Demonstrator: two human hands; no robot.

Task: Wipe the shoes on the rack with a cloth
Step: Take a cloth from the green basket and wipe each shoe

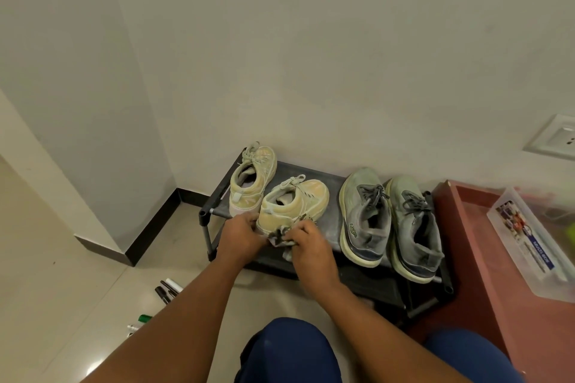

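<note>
**A:** At the rack's front edge, left half: the nearer yellow shoe (294, 204), heel toward the camera, toe toward the wall. Who's on it?

**B:** Both hands. The left hand (241, 233) grips the heel at its left side, fingers curled round it. The right hand (306, 241) is closed on a crumpled grey cloth (281, 238), pressed against the heel's lower right.

**A:** The rest of the rack (333, 196)?

**B:** Black, low, against the wall. The second yellow shoe (253, 180) sits at the back-left corner, same heading, just beside the first. The two grey shoes (365, 214) (415, 224) fill the right half, side by side, touching or nearly so, heels at the front edge, dark laces on top. The lower shelf is dark; can't tell what's on it.

**A:** Around it?

**B:** Markers (168, 288) lie on the tiled floor, left of the rack and near the left forearm. A reddish cabinet (476, 258) stands just beside the rack's right end, with a clear plastic box (529, 246) on top. A wall socket (553, 137) sits above that. Blue-trousered knees at the bottom edge.
</note>
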